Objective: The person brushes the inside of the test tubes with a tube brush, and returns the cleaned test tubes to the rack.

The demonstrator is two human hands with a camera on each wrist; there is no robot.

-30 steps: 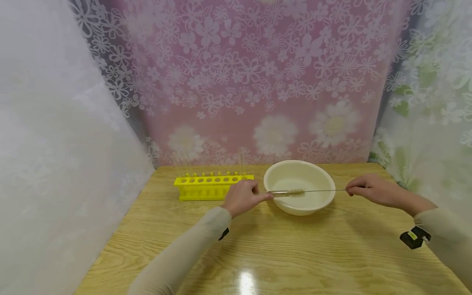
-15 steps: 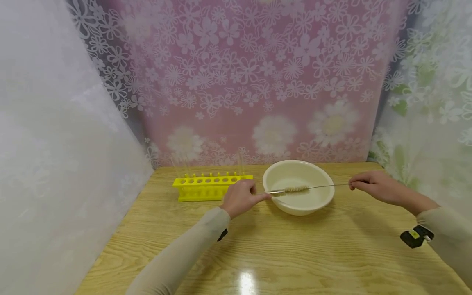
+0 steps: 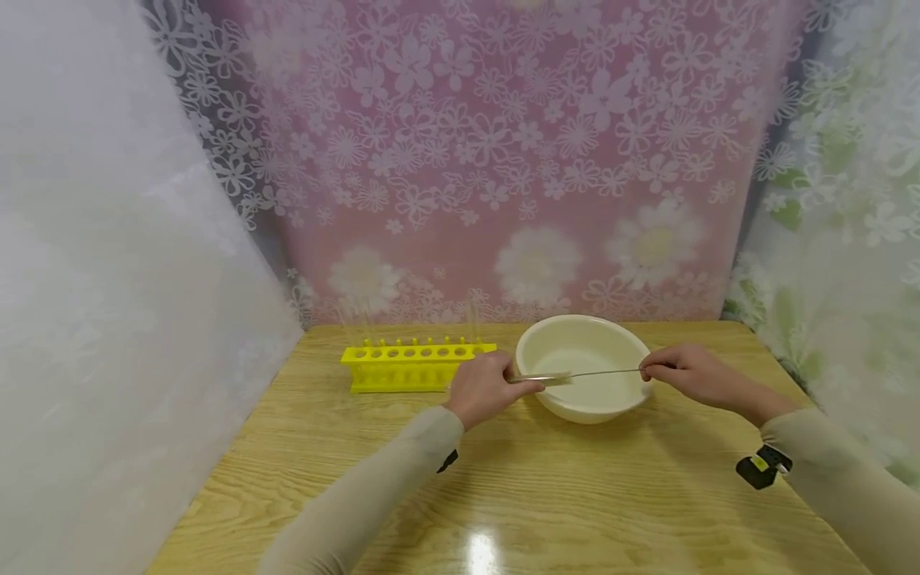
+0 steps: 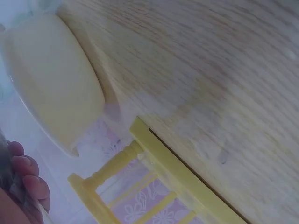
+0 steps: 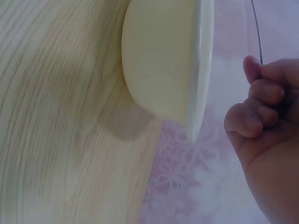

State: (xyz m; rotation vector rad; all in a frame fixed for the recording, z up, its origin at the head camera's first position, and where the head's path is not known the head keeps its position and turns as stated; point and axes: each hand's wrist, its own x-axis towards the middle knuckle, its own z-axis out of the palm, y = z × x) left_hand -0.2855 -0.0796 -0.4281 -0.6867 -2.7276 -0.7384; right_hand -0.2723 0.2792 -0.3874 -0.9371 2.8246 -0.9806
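My left hand [image 3: 485, 390] grips a clear glass test tube [image 3: 544, 379], held nearly level over the cream basin [image 3: 575, 403] with its mouth to the right. Between thumb and forefinger, my right hand [image 3: 690, 375] pinches the twisted wire handle of a test tube brush [image 3: 607, 372]. Most of the bristles are inside the tube; a few show at its mouth. In the right wrist view the wire [image 5: 257, 32] runs up from the fingertips of the right hand [image 5: 268, 112]. The left wrist view shows curled fingers [image 4: 30, 172] at its edge.
A yellow test tube rack [image 3: 402, 353] stands left of the basin, partly behind my left hand, with several clear tubes upright at its two ends. Both rest on a wooden table [image 3: 546, 495]. Floral curtains [image 3: 460, 160] enclose the back and sides.
The right hand first drew the brush rightward, baring more bristles, then moved left, pushing the bristles into the test tube. The left hand keeps its grip on the tube and has shifted slightly right.
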